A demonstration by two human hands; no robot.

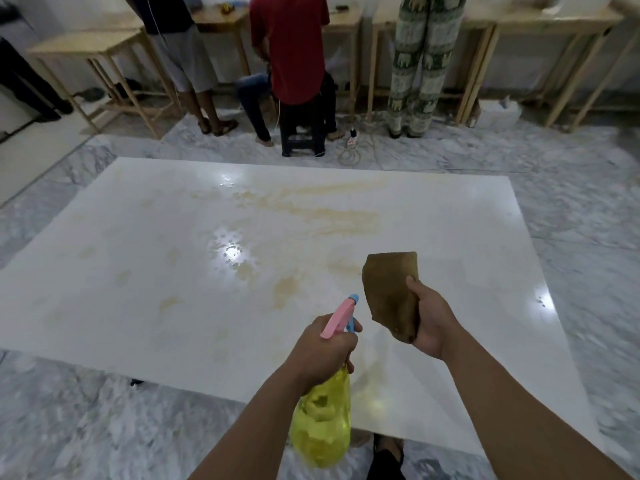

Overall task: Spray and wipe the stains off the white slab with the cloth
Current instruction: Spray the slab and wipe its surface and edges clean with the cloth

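Below, the white slab (pixel 145 244) lies flat on the marble floor (pixel 571 220), tan stains (pixel 332 220) spread across its middle and far part. Over the slab's near edge the left hand (pixel 320 351) grips a yellow spray bottle (pixel 322 424) by its pink head, while the right hand (pixel 431 323) clutches a brown cloth (pixel 389 292) held above the slab, not touching it

Head view (single, wide-angle): looks forward-down over white slab (pixel 214 271), near outstretched forearms.
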